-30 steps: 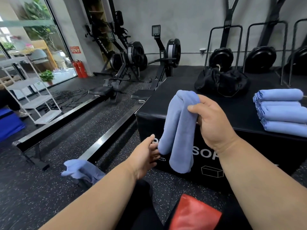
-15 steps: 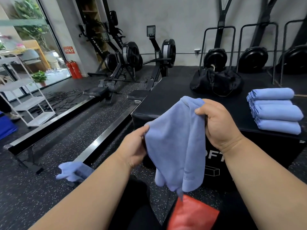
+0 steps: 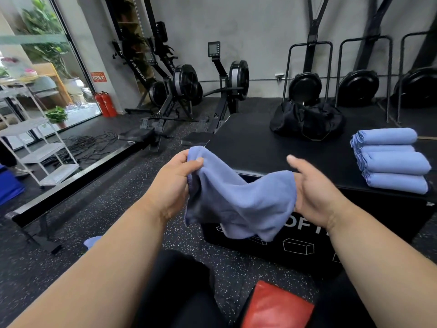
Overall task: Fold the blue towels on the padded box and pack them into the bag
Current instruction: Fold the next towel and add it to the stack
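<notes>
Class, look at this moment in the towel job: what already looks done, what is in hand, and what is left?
Done: a stack of folded towels sits on the padded box. In hand: the left hand pinches one end of an unfolded towel and the right hand holds the other. Left: folding this one, probably the blue cloth on the floor, and packing everything into the black bag; whether anything is inside it cannot be seen.

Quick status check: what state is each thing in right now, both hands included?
Held towel: unfolded, sagging between both hands, off the box.
Left hand: pinches the towel's left corner.
Right hand: grips the towel's right edge, thumb up.
Towel stack: four folded, on the box at right.
Bag: on the box's far side; open or shut unclear.
Floor towel: crumpled, mostly hidden by the left arm.
</notes>
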A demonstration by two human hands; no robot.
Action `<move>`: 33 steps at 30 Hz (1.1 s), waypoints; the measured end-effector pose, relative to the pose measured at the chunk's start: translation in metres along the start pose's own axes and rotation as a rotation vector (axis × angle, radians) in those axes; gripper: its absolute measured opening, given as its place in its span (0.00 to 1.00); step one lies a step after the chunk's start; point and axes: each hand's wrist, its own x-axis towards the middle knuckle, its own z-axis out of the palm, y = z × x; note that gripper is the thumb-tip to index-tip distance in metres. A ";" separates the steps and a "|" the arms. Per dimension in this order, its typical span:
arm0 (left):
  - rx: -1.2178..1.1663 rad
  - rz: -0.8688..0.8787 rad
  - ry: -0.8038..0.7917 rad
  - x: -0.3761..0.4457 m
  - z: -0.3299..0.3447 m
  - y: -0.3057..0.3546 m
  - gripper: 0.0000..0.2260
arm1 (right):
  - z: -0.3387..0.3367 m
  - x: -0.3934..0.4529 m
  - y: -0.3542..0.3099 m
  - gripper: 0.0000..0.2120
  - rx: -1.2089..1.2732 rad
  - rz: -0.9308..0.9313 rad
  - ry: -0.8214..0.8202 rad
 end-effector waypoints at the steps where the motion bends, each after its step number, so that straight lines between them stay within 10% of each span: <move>1: 0.004 0.009 -0.010 0.000 0.001 0.000 0.10 | 0.001 0.001 0.000 0.32 0.018 -0.018 0.023; 5: -0.019 0.057 -0.011 -0.001 -0.006 0.001 0.08 | -0.005 0.003 -0.008 0.18 0.211 -0.230 0.193; 9: -0.118 -0.059 0.037 -0.001 -0.015 -0.004 0.14 | -0.009 0.003 -0.007 0.10 -0.123 -0.111 0.238; 17: -0.299 -0.074 0.243 -0.006 -0.029 -0.018 0.12 | -0.009 0.001 -0.013 0.11 -0.219 -0.249 0.274; 23: -0.132 -0.516 0.135 -0.006 -0.025 -0.062 0.31 | 0.002 0.005 -0.002 0.10 -0.196 -0.332 0.151; 33: -0.214 -0.181 0.142 0.005 -0.026 -0.038 0.21 | -0.004 0.005 0.019 0.12 -0.172 -0.043 0.288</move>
